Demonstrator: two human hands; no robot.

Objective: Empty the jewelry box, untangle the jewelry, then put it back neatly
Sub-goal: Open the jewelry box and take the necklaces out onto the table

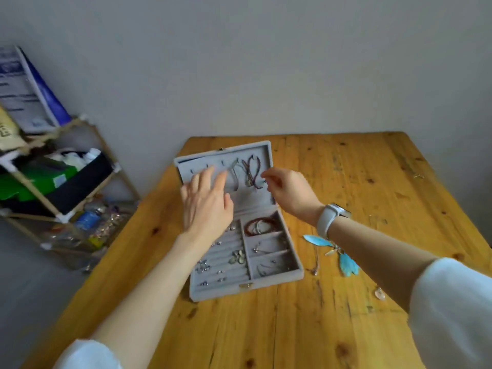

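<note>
A grey velvet jewelry box lies open on the wooden table. Its raised lid has hooks with dark necklaces hanging from them. My left hand is spread with straight fingers against the lid's inside, left of the necklaces. My right hand pinches the lower end of a hanging necklace near the lid's right edge. In the tray lie red bracelets, several earrings in the ring rows and thin chains in the right compartments.
Blue feather earrings and a thin chain lie on the table right of the box, a small clear pendant nearer me. A cluttered wooden shelf stands left of the table, against the wall.
</note>
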